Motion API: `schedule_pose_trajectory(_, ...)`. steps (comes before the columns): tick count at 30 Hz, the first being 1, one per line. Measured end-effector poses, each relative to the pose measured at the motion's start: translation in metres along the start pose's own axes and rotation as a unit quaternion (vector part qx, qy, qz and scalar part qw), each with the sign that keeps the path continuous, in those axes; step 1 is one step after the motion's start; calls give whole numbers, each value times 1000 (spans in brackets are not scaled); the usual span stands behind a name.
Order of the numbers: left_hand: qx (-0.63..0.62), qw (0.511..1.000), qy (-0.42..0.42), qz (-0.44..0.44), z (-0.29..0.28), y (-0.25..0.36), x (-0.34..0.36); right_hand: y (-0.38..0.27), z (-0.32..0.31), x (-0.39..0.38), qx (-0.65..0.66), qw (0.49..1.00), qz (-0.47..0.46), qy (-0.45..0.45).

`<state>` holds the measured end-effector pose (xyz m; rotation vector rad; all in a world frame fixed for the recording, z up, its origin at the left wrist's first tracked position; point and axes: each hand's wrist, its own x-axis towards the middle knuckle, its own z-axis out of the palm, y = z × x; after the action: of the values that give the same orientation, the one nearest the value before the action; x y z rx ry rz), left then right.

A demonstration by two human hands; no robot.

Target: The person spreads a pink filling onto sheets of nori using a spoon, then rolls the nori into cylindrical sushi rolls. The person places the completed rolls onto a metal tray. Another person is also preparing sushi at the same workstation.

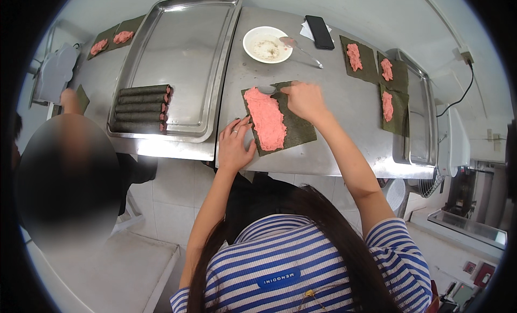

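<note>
Head view: the right hand (304, 101) is closed around the handle of a metal spoon (266, 89), whose bowl points left from the fingers and touches the far end of a pink paste strip (267, 122). The strip lies between the two hands on one dark seaweed sheet (301, 131); its long axis runs away from the body, the near end slanting rightward, along the sheet's left side. The left hand (235, 144) has thumb and fingers spread apart, fingertips at that left edge.

Left of the left hand, one large tray (177, 49) holds five seaweed rolls (142, 108), parallel, their long axes crosswise, pink ends facing right. Farther left lie two paste-topped sheets (110, 41).

Beyond the right hand stand one white bowl (246, 43) and a second spoon (304, 53), its handle slanting toward the hand; one black phone (320, 32) lies farther out to the right. Well right of the right hand are three more paste-topped sheets (366, 60) and a second tray (421, 113).
</note>
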<state>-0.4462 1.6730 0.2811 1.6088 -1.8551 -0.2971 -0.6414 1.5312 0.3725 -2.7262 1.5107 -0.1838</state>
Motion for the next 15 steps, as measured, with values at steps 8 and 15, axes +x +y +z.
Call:
schedule_pose_trajectory(8,1,1000,1,1,0,0,0,-11,0,-29,54,994,-63,-72)
schedule_pose_trajectory(15,3,1000,3,2,0,-1,-1,2,-34,-58,51,982,-121,-132)
